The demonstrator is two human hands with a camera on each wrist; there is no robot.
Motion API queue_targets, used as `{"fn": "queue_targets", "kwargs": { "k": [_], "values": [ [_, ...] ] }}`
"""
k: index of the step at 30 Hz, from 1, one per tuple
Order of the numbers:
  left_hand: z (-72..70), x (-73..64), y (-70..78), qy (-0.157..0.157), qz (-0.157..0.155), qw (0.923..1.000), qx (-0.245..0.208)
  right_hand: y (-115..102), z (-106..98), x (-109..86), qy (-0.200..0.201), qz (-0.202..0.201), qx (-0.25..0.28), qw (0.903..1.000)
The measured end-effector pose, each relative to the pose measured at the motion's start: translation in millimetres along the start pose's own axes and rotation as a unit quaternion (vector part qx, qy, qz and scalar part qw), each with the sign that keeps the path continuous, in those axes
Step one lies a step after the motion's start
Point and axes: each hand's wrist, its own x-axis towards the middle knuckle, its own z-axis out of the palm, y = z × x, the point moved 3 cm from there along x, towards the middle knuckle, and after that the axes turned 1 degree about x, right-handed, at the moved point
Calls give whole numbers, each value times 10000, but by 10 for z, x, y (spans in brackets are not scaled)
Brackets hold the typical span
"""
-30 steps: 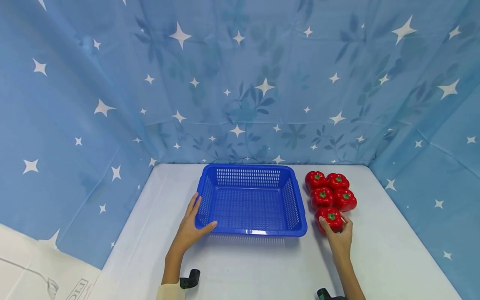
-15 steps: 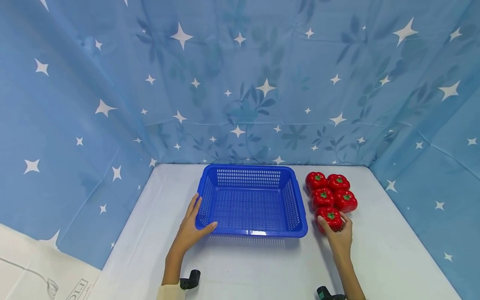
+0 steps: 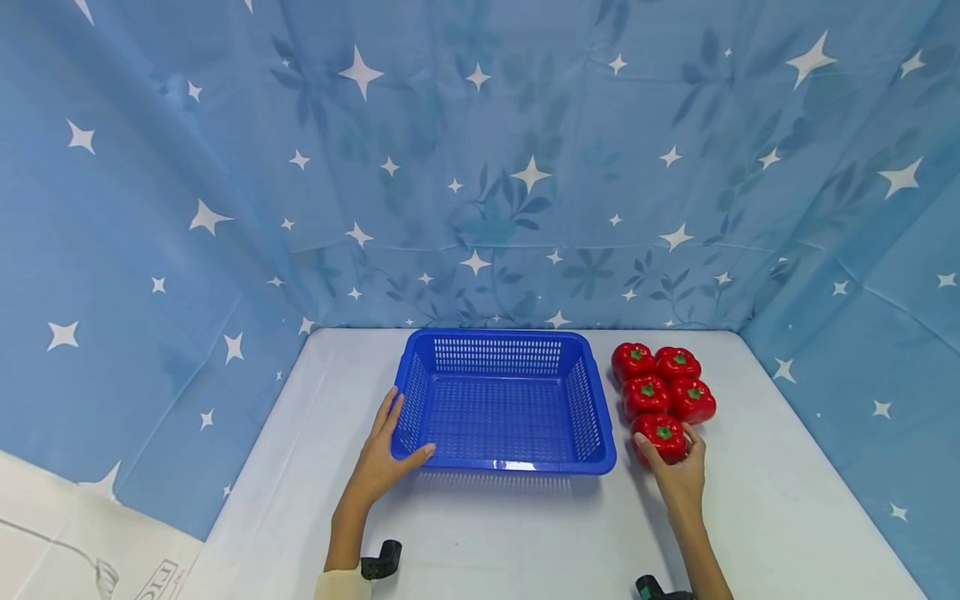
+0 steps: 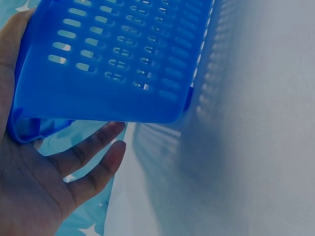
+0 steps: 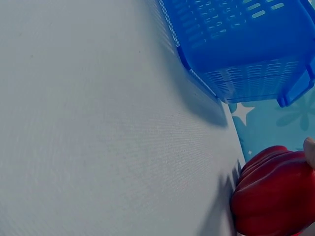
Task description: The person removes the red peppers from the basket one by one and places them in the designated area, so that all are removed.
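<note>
In the head view my left hand (image 3: 377,462) rests at the near left corner of a blue plastic basket (image 3: 501,464), fingers straight and spread along its left side, thumb on the front rim. In the left wrist view two fingers (image 4: 93,179) stretch below the rim beside the perforated wall. My right hand (image 3: 681,475) grips a red bell pepper (image 3: 660,440) with a green stem, thumb on its left and fingers on its right. The right wrist view shows this pepper (image 5: 273,196) close to the white surface, with only a fingertip visible.
Several more red bell peppers (image 3: 647,396) sit close together behind the gripped one, right of the basket. The white table (image 3: 510,542) is bounded by a blue star-patterned curtain (image 3: 487,167) at the back and sides. Black wrist cameras show near both forearms.
</note>
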Motion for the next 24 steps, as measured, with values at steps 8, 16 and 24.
{"fn": "queue_targets", "kwargs": {
  "k": [8,16,24],
  "values": [
    [0,-6,-4,-5,40,10000,-26,5,9,-16,-34,-47,33,10000],
    [5,-6,-11,20,54,10000,19,44,13,-22,103,-141,121,9998],
    [2,-4,-9,18,38,10000,66,35,-8,-30,184,-199,236,9994]
  ]
}}
